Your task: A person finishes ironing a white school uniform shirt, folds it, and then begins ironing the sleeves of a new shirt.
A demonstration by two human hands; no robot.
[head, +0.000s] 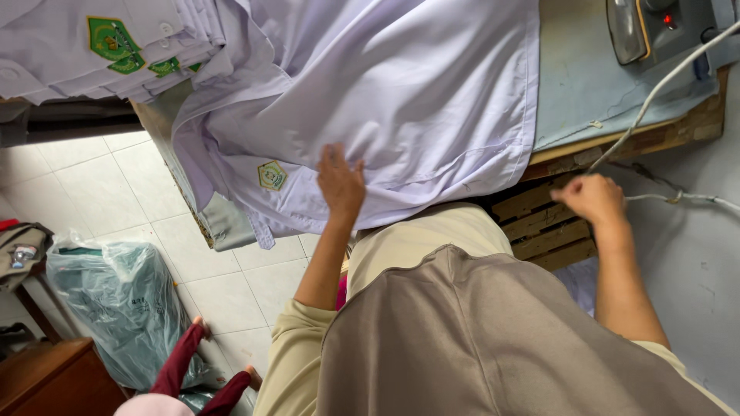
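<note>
A: Head view, item one: pale lilac shirt, spread over the padded ironing board, filling the upper centre of the frame. Its hem hangs off the near edge; a green pocket badge sits at lower left of the cloth.

B: Which way does it run?

A: Its long axis runs from the upper left, where a sleeve drapes off the board end, toward the right edge of the cloth near mid-frame. It lies directly above both hands in the frame.

B: Hands?

A: Left hand, centre frame, fingers spread and pressed flat on the shirt's hem, not pinching it. Right hand, right of centre, loosely curled just beside the white cord, below the board edge and clear of the shirt; I cannot tell whether it grips anything. The left hand is the nearer to the cloth.

B: Other entries?

A: Stack of folded shirts, upper left. Iron, upper right, resting on the board. Plastic bag of green cloth on the tiled floor, lower left.
</note>
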